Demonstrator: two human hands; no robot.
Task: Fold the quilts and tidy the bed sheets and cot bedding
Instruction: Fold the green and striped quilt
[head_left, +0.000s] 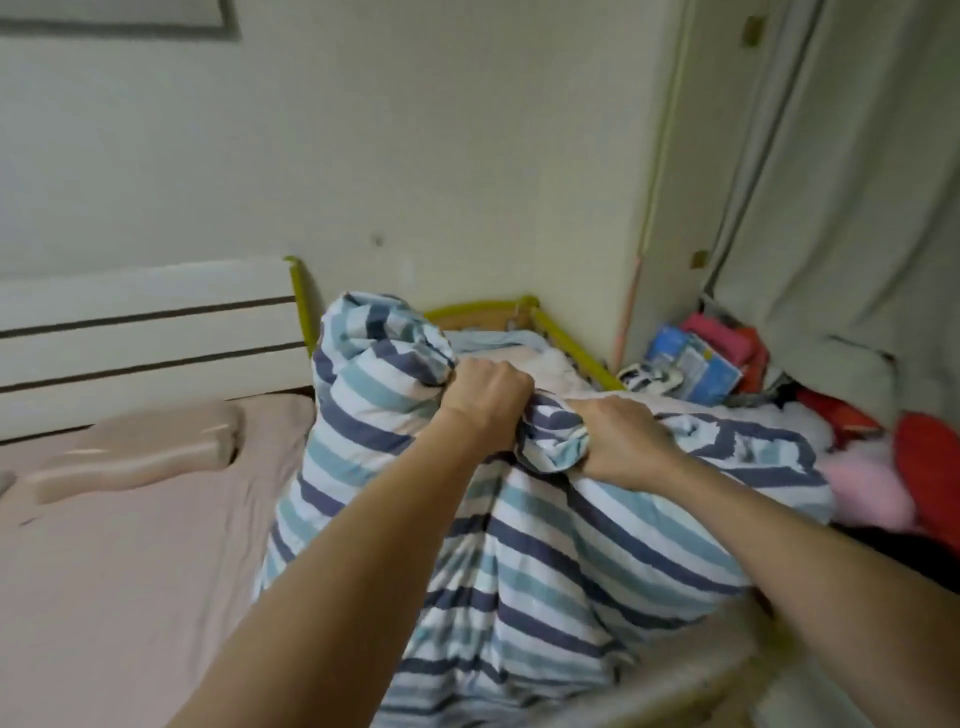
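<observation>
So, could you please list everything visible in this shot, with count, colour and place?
striped quilt: one, white, teal and navy, bunched up at centre
pillow: one, pale pink, on the bed at left
bed sheet: one, pale pink, lower left
headboard: one, white, against the wall
cot rail: one, yellow-green, behind the quilt
curtain: one, grey, right
blue box: one, right corner
left hand: gripping the quilt
right hand: gripping the quilt
</observation>
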